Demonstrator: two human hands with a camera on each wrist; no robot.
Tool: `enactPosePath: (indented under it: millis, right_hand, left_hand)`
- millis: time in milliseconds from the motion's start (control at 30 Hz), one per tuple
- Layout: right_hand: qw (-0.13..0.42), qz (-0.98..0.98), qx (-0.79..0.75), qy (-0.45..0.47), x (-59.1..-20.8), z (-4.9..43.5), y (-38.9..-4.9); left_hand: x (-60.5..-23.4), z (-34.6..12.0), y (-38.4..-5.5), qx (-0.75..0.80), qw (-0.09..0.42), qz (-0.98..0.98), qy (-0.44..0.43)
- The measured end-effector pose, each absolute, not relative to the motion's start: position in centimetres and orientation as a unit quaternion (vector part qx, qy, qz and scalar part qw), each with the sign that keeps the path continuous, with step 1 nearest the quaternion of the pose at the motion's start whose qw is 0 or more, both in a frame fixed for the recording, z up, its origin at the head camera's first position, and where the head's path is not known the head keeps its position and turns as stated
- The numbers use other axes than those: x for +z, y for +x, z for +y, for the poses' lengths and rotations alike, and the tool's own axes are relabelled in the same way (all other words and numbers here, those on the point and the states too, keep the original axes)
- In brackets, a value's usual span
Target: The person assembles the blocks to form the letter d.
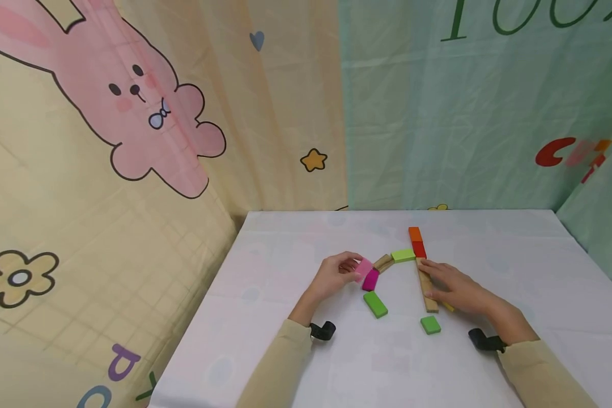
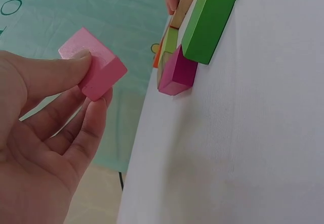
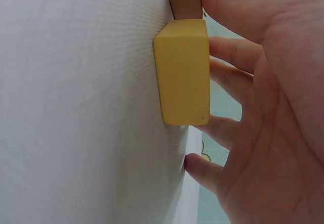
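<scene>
In my left hand (image 1: 332, 276) I pinch a small pink block (image 2: 93, 64) between thumb and fingertips, above the table in the left wrist view. Close by lie a magenta block (image 1: 370, 280) and a longer green block (image 1: 375, 304). My right hand (image 1: 461, 292) touches a long natural-wood piece (image 1: 426, 292) with thumb and fingertips, its fingers fairly straight. A yellow block (image 3: 182, 77) lies beside that piece, under the hand. Plain wooden blocks (image 1: 384, 263) and a light green block (image 1: 403, 255) run from the magenta block towards the wood piece.
Red (image 1: 419, 249) and orange (image 1: 415, 234) blocks continue the wood line towards the back. A small green block (image 1: 430, 324) lies nearer the front. The white-covered table (image 1: 265, 351) meets patterned curtains at its back edge.
</scene>
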State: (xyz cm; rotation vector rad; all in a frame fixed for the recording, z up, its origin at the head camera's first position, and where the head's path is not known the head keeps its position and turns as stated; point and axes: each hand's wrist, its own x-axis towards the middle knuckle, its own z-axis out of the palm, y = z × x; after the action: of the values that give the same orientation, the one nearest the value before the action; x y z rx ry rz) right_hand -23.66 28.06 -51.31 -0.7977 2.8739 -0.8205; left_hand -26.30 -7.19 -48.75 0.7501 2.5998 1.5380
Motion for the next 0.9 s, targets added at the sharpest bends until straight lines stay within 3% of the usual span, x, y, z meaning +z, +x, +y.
enactPosePath:
  millis: [900]
  right_hand:
    - [0.041,0.929,-0.266,-0.252,-50.8,27.9,-23.7]
  left_hand:
    - [-49.2,-3.0,-26.0,0.480,0.086,0.825,0.286]
